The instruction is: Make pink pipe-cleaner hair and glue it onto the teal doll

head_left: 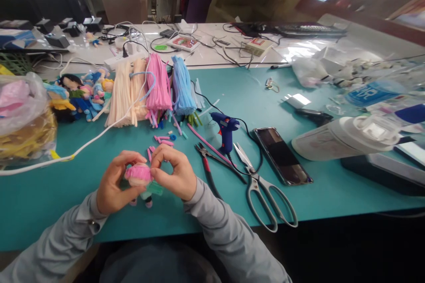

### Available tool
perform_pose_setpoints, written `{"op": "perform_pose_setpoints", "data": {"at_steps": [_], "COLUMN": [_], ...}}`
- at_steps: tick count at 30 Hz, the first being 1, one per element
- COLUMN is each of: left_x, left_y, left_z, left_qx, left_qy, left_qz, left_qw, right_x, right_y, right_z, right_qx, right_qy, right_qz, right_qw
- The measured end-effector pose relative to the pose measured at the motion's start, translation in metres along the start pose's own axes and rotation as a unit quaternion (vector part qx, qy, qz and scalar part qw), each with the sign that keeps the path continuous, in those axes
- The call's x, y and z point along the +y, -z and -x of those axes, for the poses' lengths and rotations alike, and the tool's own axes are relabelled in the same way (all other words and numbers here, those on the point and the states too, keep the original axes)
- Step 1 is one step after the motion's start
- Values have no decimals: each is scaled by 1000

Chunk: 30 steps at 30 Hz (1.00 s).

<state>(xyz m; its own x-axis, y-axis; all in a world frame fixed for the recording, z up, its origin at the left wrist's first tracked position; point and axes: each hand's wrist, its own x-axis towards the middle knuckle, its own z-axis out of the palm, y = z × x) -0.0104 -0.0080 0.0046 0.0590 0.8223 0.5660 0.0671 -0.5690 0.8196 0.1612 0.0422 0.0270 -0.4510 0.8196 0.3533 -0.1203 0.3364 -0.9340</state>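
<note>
Between my two hands is a small pipe-cleaner doll (138, 174) with a pink top, a pale face band, a green body part and little dark-and-pink feet. My left hand (117, 181) is closed around its left side, thumb below and fingers above. On the other side, my right hand (175, 171) pinches the edge of the pink head with thumb and forefinger. Short pink pipe-cleaner pieces (164, 140) lie just beyond the doll. To the right of my right hand are red-handled pliers (206, 166), a blue glue gun (227, 130) and large grey-handled scissors (257, 181).
Bundles of cream (121, 93), pink (159, 84) and blue pipe cleaners (183, 86) stand behind my hands. Finished dolls (83, 93) sit at left near a plastic bag (23, 115). A white cable (96, 141) crosses the left side. A phone (282, 155) and a white tumbler (345, 138) lie right.
</note>
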Motion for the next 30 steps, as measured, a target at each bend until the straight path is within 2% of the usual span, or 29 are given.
{"op": "perform_pose_setpoints", "data": {"at_steps": [12, 17, 22, 30], "left_x": [2, 4, 4, 5], "left_y": [0, 2, 5, 4], "left_z": [0, 0, 0, -3], "left_qx": [-26, -6, 12, 11], "left_qy": [4, 35, 73, 88], "left_qz": [12, 66, 115, 147], "left_qw": [1000, 997, 991, 985], "right_x": [2, 3, 4, 7], "right_y": [1, 2, 3, -1], "right_z": [0, -1, -3, -1], "right_qx": [-34, -1, 42, 22], "right_qy": [-73, -132, -117, -117], "right_qz": [-54, -138, -155, -140], "right_qw": [995, 982, 980, 983]}}
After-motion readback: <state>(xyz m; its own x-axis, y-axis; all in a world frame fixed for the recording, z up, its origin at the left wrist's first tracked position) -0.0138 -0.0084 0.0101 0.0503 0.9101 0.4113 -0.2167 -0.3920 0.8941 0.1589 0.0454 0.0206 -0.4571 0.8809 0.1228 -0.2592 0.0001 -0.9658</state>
